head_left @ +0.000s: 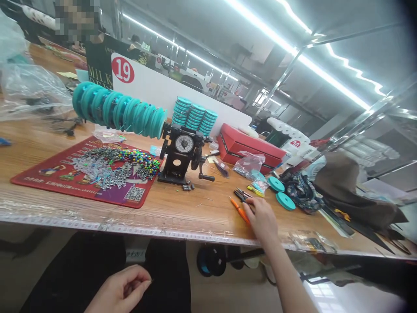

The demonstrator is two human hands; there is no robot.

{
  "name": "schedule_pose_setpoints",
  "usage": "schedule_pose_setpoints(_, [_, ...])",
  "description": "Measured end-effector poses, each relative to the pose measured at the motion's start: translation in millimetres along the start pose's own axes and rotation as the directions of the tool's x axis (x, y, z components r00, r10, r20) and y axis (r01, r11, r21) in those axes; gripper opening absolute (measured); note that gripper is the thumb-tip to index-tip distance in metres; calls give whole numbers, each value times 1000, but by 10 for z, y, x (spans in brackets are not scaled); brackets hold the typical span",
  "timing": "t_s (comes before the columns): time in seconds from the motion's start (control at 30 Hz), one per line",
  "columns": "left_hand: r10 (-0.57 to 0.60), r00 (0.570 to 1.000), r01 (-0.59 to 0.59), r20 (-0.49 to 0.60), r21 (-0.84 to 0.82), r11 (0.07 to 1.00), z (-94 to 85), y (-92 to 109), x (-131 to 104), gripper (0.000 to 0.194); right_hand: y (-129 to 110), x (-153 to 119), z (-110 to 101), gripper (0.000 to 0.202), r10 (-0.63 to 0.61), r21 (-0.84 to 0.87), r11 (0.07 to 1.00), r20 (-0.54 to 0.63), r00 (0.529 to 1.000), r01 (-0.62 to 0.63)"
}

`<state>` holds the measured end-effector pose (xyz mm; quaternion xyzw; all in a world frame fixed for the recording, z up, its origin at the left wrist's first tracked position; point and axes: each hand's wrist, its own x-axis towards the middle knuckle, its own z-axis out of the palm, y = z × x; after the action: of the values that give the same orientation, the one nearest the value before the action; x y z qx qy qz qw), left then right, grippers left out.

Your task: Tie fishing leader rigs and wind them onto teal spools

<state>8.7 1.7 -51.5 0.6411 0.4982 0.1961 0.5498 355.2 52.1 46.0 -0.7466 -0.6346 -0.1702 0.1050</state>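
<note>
A long wooden counter (202, 208) runs under bright strip lights in a workshop. Near its front edge, right of the black hand-crank winding machine with a round dial (183, 157), lie orange-handled pliers (240, 211); the right hand (263, 219) rests on them, fingers curled loosely over the handles, not clearly gripping. The left hand (122, 289) hangs below the counter edge, fingers pinched shut on something too small to tell. Left of the machine, teal plastic spools (117, 111) sit threaded in a row, above a red printed mat (48, 176) heaped with coloured beads (138, 157). Right of the machine lies a red cardboard box (249, 148).
</note>
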Motion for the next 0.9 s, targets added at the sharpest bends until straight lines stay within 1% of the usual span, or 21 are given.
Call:
schedule_pose_setpoints(0.13, [-3,999,2,-32,-33,999,-8,1,14,21,287,101,44,22,-48,3,999,65,997,48])
schedule_pose_setpoints(0.23, [-4,998,0,-61,-56,998,-1,3,6,18,382,124,142,28,-144,40,989,99,985,141])
schedule_pose_setpoints(0.3, [-13,997,8,-71,-66,998,3,12,-1,16,414,131,221,32,-207,69,977,84,975,201])
schedule_pose_setpoints(0.33, [-19,997,14,-74,-69,997,4,20,-6,16,426,135,251,34,-214,90,974,71,974,207])
schedule_pose_setpoints(0.37, [-25,997,19,-76,-72,997,5,29,-11,16,434,137,266,36,-194,118,975,59,979,186])
schedule_pose_setpoints(0.4, [-28,996,22,-79,-74,997,5,39,-16,16,435,136,261,37,-136,160,979,43,990,127])
schedule_pose_setpoints(0.47, [-33,996,27,-86,-78,997,7,63,-28,16,399,109,173,39,56,254,965,16,998,-58])
schedule_pose_setpoints(0.5, [-37,995,29,-91,-81,996,9,77,-34,15,349,73,92,40,157,289,945,-1,988,-150])
schedule_pose_setpoints(0.53, [-41,994,32,-97,-87,996,12,92,-39,15,272,16,-8,41,242,326,918,-14,970,-224])
schedule_pose_setpoints(0.57, [-48,993,38,-105,-95,995,15,107,-44,15,162,-68,-114,41,290,350,900,-33,957,-261])
schedule_pose_setpoints(0.6, [-55,992,44,-112,-103,994,19,121,-46,15,20,-178,-215,40,302,380,886,-33,953,-267])
schedule_pose_setpoints(0.67, [-72,991,58,-116,-118,991,30,146,-49,15,-347,-476,-352,30,265,542,805,36,964,-242])
schedule_pose_setpoints(0.7, [-80,990,65,-114,-125,990,36,154,-50,16,-557,-651,-369,26,202,623,751,99,974,-219])
schedule_pose_setpoints(0.73, [-85,990,70,-109,-132,989,41,159,-50,16,-769,-833,-348,22,113,695,686,192,975,-216])
schedule_pose_setpoints(0.77, [-89,991,74,-103,-139,987,46,161,-50,16,-973,-1012,-292,18,16,747,627,273,962,-223])
schedule_pose_setpoints(0.8, [-91,991,76,-98,-148,986,50,161,-50,16,-1157,-1180,-210,16,-89,786,573,340,936,-231])
schedule_pose_setpoints(0.83, [-92,991,76,-94,-159,984,52,160,-51,17,-1313,-1329,-114,20,-165,818,517,384,908,-252])
schedule_pose_setpoints(0.9, [-90,992,73,-86,-180,981,52,161,-55,17,-1524,-1553,75,23,-234,841,434,453,861,-324])
